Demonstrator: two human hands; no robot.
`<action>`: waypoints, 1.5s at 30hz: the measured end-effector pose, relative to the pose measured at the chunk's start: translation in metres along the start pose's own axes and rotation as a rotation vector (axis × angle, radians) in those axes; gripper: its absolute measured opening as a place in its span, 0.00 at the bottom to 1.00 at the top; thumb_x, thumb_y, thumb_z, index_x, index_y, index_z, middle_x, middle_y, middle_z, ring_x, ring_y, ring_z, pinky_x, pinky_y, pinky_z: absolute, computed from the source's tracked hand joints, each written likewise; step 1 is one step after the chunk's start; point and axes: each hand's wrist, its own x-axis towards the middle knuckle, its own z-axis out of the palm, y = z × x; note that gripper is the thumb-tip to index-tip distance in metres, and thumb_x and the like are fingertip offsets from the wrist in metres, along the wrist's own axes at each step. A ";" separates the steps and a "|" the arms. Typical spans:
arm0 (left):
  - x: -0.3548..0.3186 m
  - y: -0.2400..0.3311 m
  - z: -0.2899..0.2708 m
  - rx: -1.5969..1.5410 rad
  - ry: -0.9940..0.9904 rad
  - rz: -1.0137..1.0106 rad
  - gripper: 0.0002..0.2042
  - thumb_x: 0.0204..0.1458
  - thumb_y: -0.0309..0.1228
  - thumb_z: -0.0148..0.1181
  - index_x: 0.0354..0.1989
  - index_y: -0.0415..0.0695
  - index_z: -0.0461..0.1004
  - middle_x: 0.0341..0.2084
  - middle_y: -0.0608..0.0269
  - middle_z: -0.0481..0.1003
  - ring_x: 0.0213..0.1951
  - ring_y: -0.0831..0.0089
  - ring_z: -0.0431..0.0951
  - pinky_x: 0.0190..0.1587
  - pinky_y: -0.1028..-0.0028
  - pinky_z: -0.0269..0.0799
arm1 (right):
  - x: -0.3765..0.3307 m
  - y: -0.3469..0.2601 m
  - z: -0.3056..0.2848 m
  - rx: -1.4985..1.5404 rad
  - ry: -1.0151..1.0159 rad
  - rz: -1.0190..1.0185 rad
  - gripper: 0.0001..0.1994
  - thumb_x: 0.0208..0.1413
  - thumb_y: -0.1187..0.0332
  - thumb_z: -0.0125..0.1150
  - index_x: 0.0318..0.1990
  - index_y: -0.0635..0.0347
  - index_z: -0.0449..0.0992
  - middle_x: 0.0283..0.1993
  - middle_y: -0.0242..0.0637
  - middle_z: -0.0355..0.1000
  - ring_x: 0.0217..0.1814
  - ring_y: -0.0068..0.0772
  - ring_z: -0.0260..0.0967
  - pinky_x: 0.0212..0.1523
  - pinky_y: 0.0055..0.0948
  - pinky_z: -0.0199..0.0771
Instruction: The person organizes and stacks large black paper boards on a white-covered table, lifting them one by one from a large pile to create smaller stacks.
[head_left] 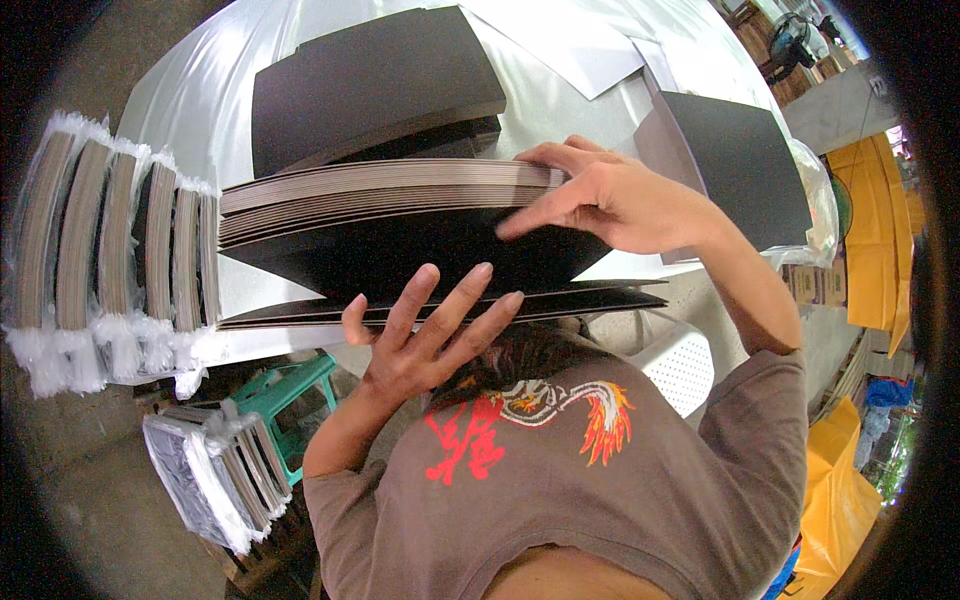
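In front of me a thick stack of thin boards point(380, 187) stands on edge, pale grey along the edges and black on the faces. My right hand point(615, 200) grips its right end, some fingers over the top edge and one reaching down the black front face. Nearer to me, a few black boards point(590, 300) lean apart from the stack, leaving a gap. My left hand point(425, 330) is at these near boards, fingers spread and fingertips overlapping their upper edge. Whether it presses on them I cannot tell.
Behind the stack lies a pile of black boards point(370, 85), with another dark board point(740, 170) at right, on a white-covered table point(200, 90). Plastic-wrapped bundles point(90, 230) line the left. Below are more wrapped bundles point(210, 470), a green stool point(300, 410) and a white perforated seat point(670, 370).
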 end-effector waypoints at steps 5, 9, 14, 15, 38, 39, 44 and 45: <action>0.000 0.001 -0.003 -0.005 -0.025 -0.017 0.19 0.51 0.49 0.51 0.54 0.76 0.67 0.57 0.81 0.65 0.62 0.71 0.57 0.60 0.51 0.34 | -0.003 -0.017 -0.006 -0.066 -0.004 0.059 0.25 0.44 0.51 0.63 0.53 0.41 0.72 0.63 0.50 0.56 0.63 0.56 0.53 0.61 0.44 0.54; 0.000 0.001 -0.002 -0.010 -0.025 -0.017 0.19 0.52 0.47 0.50 0.55 0.76 0.66 0.58 0.81 0.64 0.62 0.71 0.57 0.59 0.50 0.35 | -0.001 -0.007 -0.002 0.089 0.018 0.006 0.19 0.49 0.62 0.60 0.52 0.41 0.73 0.61 0.48 0.58 0.62 0.52 0.55 0.60 0.43 0.56; -0.003 0.002 -0.002 -0.002 -0.017 -0.002 0.20 0.52 0.47 0.49 0.55 0.76 0.65 0.59 0.81 0.64 0.62 0.72 0.57 0.59 0.49 0.35 | -0.001 -0.012 0.003 0.044 0.027 0.004 0.20 0.48 0.73 0.58 0.50 0.41 0.75 0.60 0.46 0.60 0.60 0.48 0.57 0.59 0.40 0.58; -0.003 0.002 -0.002 -0.004 -0.021 -0.008 0.20 0.52 0.47 0.49 0.56 0.76 0.65 0.59 0.82 0.63 0.62 0.73 0.57 0.59 0.49 0.35 | -0.003 -0.014 0.004 -0.019 0.030 0.034 0.20 0.47 0.70 0.61 0.50 0.41 0.75 0.60 0.47 0.60 0.60 0.48 0.57 0.59 0.40 0.58; -0.011 -0.001 0.022 0.217 0.192 -0.029 0.27 0.52 0.57 0.47 0.62 0.80 0.52 0.64 0.81 0.54 0.68 0.59 0.39 0.61 0.42 0.31 | -0.010 -0.048 0.006 -0.145 0.026 0.044 0.47 0.35 0.63 0.70 0.66 0.45 0.50 0.58 0.42 0.62 0.55 0.48 0.59 0.55 0.42 0.57; -0.010 -0.003 0.029 0.241 0.231 -0.052 0.28 0.51 0.58 0.47 0.62 0.81 0.50 0.64 0.80 0.53 0.68 0.57 0.37 0.60 0.40 0.31 | -0.012 -0.054 0.007 -0.246 -0.003 0.082 0.51 0.30 0.65 0.72 0.67 0.46 0.48 0.56 0.40 0.63 0.54 0.46 0.61 0.53 0.42 0.58; -0.062 -0.098 0.008 -0.223 0.427 -0.618 0.72 0.13 0.53 0.77 0.64 0.34 0.29 0.64 0.40 0.37 0.65 0.59 0.42 0.66 0.60 0.35 | -0.039 -0.049 0.014 -0.250 0.039 0.391 0.57 0.21 0.68 0.75 0.67 0.47 0.47 0.49 0.40 0.68 0.48 0.42 0.67 0.53 0.39 0.62; -0.094 -0.122 0.003 -0.367 0.374 -0.766 0.75 0.10 0.56 0.75 0.64 0.37 0.24 0.65 0.41 0.34 0.65 0.59 0.43 0.66 0.59 0.39 | -0.049 -0.036 0.016 -0.113 0.098 0.352 0.57 0.20 0.67 0.75 0.67 0.48 0.48 0.48 0.40 0.69 0.47 0.41 0.67 0.53 0.37 0.62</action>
